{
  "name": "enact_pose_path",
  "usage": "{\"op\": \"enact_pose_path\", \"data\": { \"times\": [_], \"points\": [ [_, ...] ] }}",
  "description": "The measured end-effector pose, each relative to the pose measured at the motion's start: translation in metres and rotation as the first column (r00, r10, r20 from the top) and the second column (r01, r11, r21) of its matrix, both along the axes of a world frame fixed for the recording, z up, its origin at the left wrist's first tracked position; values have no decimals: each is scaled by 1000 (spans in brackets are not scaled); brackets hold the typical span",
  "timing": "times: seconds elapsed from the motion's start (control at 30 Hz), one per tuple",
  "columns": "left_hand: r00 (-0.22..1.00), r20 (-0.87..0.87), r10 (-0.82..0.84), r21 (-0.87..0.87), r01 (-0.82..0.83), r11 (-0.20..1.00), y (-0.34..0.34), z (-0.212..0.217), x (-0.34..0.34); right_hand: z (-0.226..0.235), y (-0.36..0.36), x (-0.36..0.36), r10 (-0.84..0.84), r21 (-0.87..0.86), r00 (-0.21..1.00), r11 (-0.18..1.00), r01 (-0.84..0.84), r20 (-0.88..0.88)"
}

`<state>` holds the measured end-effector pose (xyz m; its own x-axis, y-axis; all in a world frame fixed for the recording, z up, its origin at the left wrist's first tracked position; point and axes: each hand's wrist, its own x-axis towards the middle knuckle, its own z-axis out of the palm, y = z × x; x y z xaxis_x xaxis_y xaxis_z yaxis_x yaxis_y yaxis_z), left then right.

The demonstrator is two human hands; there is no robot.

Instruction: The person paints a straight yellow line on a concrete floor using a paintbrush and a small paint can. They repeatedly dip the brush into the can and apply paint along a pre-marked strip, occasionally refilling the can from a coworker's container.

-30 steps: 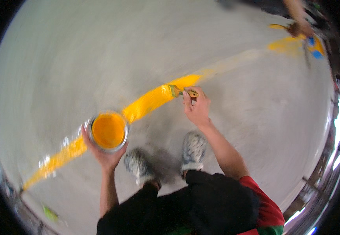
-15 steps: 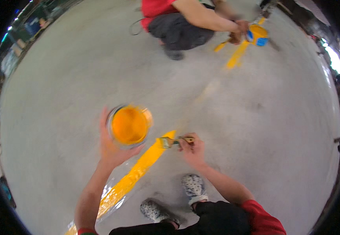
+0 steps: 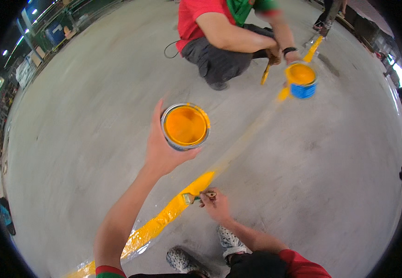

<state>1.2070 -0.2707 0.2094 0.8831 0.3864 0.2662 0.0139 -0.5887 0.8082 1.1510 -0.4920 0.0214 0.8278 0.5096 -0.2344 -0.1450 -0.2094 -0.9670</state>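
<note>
A round metal can of yellow paint [image 3: 186, 125] is held up by my left hand [image 3: 161, 150], its fingers and thumb wrapped round the side. Wet yellow shows inside, with drips over the rim. My right hand [image 3: 216, 205] is closed on the handle of a paintbrush [image 3: 192, 198]. The bristles touch a fresh yellow stripe [image 3: 164, 217] that runs diagonally across the concrete floor, from the lower left to just past the brush. Beyond the stripe's far end a faint, pale line [image 3: 245, 139] continues across the floor.
A co-worker in a red shirt [image 3: 210, 28] squats ahead, holding a brush [image 3: 265, 74] and a blue-sided paint can [image 3: 303, 83] over the same line. Clear plastic film [image 3: 141, 248] edges the near stripe. My patterned shoes [image 3: 182, 259] stand right of it. Another person's legs [image 3: 325, 16] show far off.
My left hand has carried the can up and to the right in view. The brush has moved back down the stripe. The co-worker has lifted the other can off the line.
</note>
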Motion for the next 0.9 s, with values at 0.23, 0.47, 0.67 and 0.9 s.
{"op": "enact_pose_path", "data": {
  "times": [0.23,0.47,0.67,0.9],
  "points": [
    [999,39,7,78,-10,997,-2,5,4,-15,-1,-4,-29,150,1000,988,29,-6],
    [999,48,-14,50,12,999,0,1,19,-25,-1,-7,-40,148,998,988,47,-52],
    [999,-12,-40,157,41,987,-4,14,39,-23,-4,-4,0,121,998,993,7,-58],
    [990,-124,-65,342,104,934,-14,25,59,-20,-1,-1,-13,210,986,976,49,-169]
  ]
}}
